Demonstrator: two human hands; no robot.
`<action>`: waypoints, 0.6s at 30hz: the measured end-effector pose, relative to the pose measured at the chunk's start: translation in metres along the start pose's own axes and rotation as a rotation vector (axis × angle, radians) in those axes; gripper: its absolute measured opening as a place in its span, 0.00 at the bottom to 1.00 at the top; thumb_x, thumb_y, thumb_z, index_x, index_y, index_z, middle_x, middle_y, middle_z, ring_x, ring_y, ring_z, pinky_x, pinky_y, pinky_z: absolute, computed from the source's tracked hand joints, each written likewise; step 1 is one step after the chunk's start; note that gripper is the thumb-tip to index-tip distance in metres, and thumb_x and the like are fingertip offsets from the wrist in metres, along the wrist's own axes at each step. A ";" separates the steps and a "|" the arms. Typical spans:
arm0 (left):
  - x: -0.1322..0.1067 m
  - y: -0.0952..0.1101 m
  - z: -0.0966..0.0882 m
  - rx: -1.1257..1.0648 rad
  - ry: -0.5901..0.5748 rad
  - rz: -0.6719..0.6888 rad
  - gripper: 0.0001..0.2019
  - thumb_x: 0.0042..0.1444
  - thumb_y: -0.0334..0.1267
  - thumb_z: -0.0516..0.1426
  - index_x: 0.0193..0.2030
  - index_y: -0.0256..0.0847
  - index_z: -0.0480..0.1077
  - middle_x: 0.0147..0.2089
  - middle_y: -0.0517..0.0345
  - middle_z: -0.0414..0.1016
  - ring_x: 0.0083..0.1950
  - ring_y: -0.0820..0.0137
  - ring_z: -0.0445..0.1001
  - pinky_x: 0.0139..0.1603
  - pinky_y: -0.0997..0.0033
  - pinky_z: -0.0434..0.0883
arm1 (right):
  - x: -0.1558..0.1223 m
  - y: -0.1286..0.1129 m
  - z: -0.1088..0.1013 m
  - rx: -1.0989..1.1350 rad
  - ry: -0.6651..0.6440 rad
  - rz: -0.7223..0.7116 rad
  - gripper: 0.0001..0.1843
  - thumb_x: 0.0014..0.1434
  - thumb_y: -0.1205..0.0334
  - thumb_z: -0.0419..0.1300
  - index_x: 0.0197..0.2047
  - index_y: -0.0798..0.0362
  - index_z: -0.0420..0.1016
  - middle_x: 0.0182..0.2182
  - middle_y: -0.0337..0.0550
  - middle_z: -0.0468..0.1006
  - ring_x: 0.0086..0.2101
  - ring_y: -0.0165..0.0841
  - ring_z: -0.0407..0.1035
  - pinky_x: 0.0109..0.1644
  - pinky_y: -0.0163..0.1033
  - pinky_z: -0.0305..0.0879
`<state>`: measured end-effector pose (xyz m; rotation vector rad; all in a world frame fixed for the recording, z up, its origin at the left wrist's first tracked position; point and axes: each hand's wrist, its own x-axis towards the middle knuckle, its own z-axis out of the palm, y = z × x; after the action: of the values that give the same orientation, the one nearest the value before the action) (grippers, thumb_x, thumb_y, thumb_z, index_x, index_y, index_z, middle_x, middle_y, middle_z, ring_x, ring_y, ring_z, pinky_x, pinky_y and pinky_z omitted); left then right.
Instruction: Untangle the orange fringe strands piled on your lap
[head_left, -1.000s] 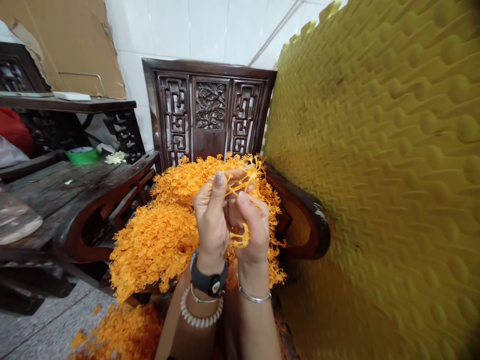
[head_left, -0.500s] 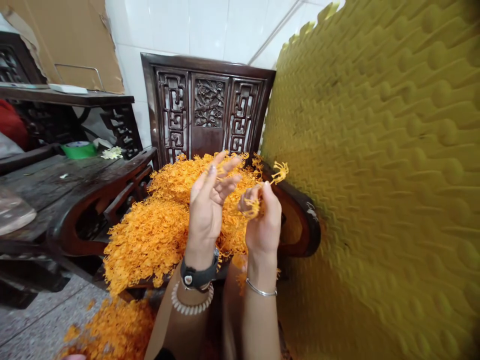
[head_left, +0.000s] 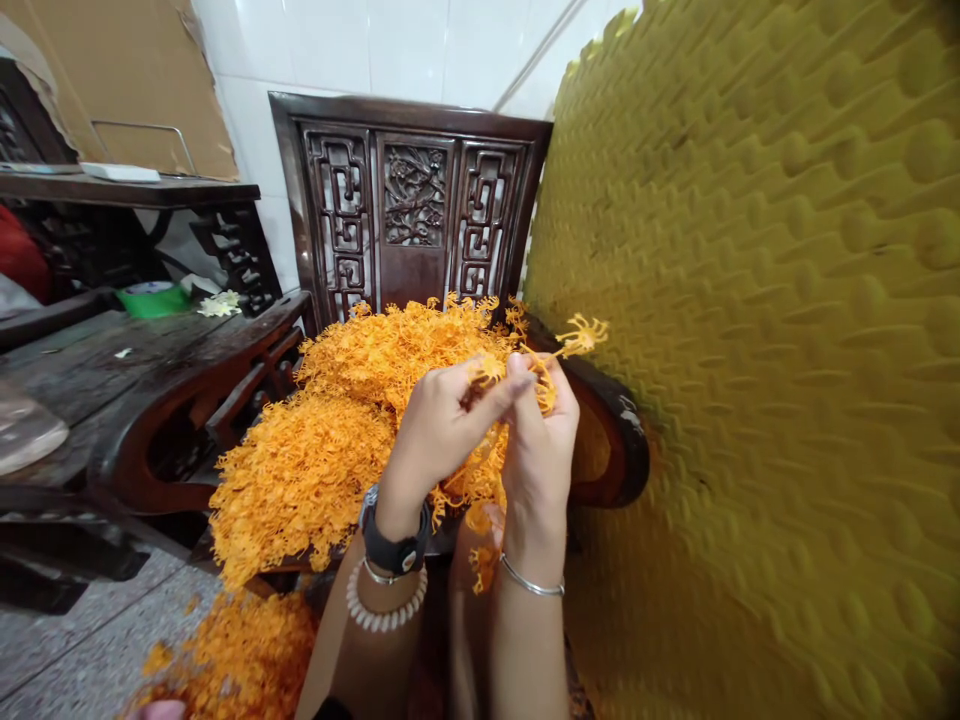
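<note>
My left hand (head_left: 446, 415), with a black band at the wrist, has its thumb and fingers pinched together beside the right thumb, at an orange branched plastic flower piece. My right hand (head_left: 541, 430) is closed round the orange branched plastic flower piece (head_left: 583, 336), whose frilled head sticks out to the upper right. More orange curls show between the fingers of both hands. Just behind the hands a large heap of similar orange pieces (head_left: 307, 480) covers the chair seat. Some loose orange bits lie by my legs.
A carved dark wooden chair (head_left: 414, 275) holds the heap. Close on the right stands a yellow textured foam mat (head_left: 750, 330). More orange pieces (head_left: 240, 650) lie low on the left. On the dark wooden bench sits a green tape roll (head_left: 155, 300).
My left hand has come down and right from an open pose and now pinches at the flower piece beside my right hand. The right hand keeps its hold and has shifted slightly.
</note>
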<state>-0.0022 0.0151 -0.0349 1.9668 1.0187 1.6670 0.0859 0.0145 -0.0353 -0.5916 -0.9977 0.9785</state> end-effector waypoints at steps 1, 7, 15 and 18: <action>0.000 0.000 0.002 -0.035 0.033 0.006 0.18 0.54 0.43 0.55 0.17 0.40 0.58 0.17 0.65 0.54 0.20 0.77 0.54 0.21 0.73 0.52 | 0.000 -0.001 -0.001 0.021 -0.028 0.047 0.09 0.50 0.58 0.61 0.31 0.51 0.65 0.24 0.34 0.62 0.22 0.22 0.55 0.24 0.31 0.54; 0.003 0.000 0.025 -0.750 0.164 -0.082 0.24 0.57 0.45 0.51 0.14 0.39 0.47 0.13 0.68 0.44 0.15 0.81 0.45 0.15 0.77 0.49 | 0.000 -0.008 -0.002 0.226 -0.081 0.137 0.11 0.51 0.56 0.60 0.26 0.50 0.60 0.15 0.27 0.48 0.16 0.22 0.39 0.17 0.31 0.41; 0.016 -0.020 0.000 -0.785 0.455 -0.163 0.19 0.57 0.49 0.47 0.20 0.40 0.59 0.14 0.66 0.52 0.14 0.80 0.47 0.14 0.76 0.45 | 0.019 -0.015 -0.034 0.552 -0.012 -0.037 0.12 0.56 0.61 0.53 0.22 0.52 0.58 0.16 0.29 0.45 0.16 0.23 0.41 0.20 0.29 0.48; 0.011 -0.019 -0.011 -0.467 0.370 -0.127 0.15 0.57 0.48 0.49 0.39 0.40 0.68 0.18 0.63 0.66 0.15 0.79 0.54 0.16 0.74 0.51 | 0.018 -0.016 -0.035 0.516 0.010 -0.066 0.08 0.54 0.64 0.52 0.24 0.52 0.59 0.20 0.32 0.51 0.21 0.22 0.51 0.27 0.30 0.56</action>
<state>-0.0176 0.0339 -0.0382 1.3035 0.7554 2.0179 0.1270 0.0236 -0.0300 -0.1328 -0.7099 1.1189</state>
